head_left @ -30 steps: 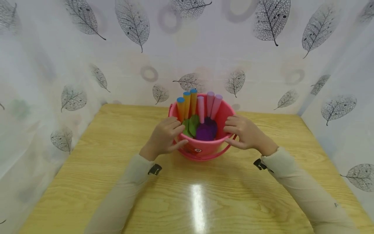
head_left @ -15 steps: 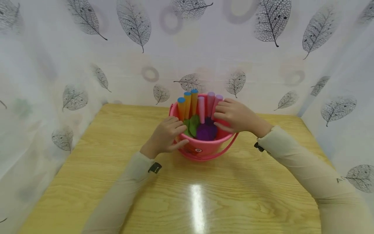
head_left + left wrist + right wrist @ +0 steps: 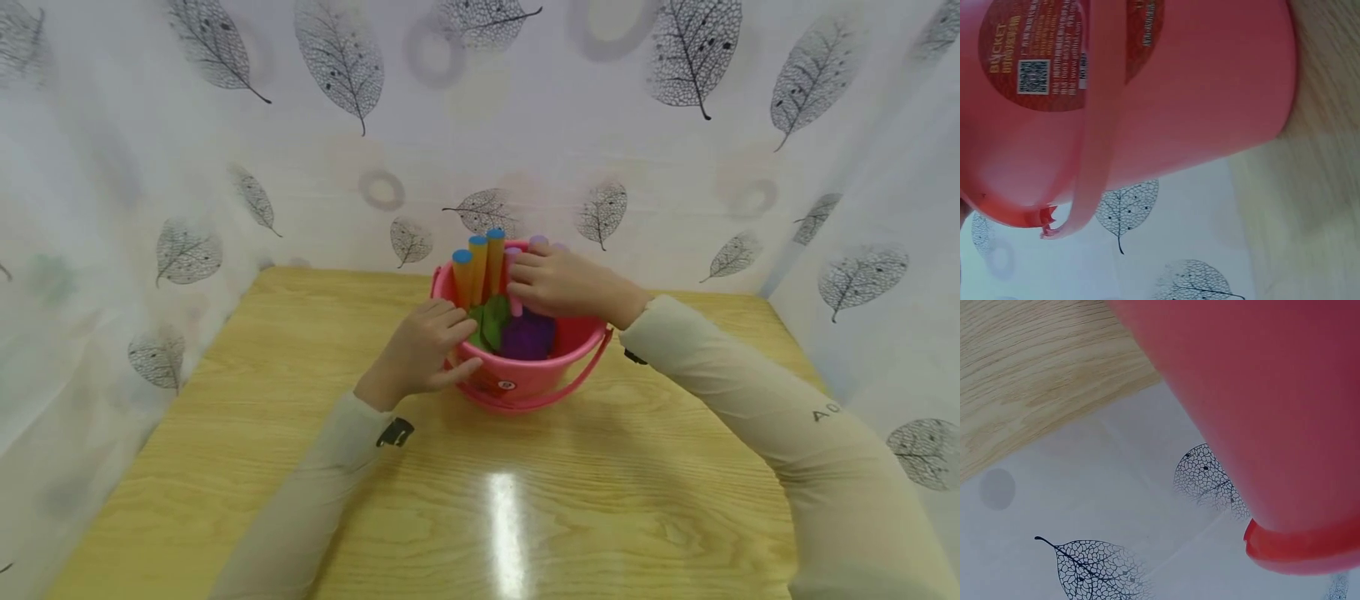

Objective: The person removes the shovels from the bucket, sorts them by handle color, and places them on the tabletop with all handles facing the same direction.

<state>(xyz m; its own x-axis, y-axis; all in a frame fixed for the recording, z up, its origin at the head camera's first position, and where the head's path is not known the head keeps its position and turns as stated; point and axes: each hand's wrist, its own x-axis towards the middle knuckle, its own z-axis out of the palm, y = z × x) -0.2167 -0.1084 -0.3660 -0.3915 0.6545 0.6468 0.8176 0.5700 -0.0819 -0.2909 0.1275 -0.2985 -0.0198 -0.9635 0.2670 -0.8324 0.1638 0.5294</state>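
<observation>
Leaf-printed curtains (image 3: 510, 125) rise behind the bucket (image 3: 536, 385), which stands on a wooden table (image 3: 412, 508). Our left hand (image 3: 420, 346) grasps the bucket's left rim, fingers over the edge and thumb outside. Our right hand (image 3: 566, 283) is across the bucket's right side, fingers at the pink sticks (image 3: 516, 307) inside it; they hide the contact, so we cannot tell whether we hold one. Orange sticks (image 3: 478, 271) lean in the bucket's left back, with green pieces (image 3: 493, 321) in front of them and purple pieces (image 3: 528, 337) near the bucket's middle. To work well, we should steady the bucket with the left hand, close the right fingers on just one pink stick, and leave its neighbours undisturbed; any lift is best straight up, clear of the bucket's rim.
</observation>
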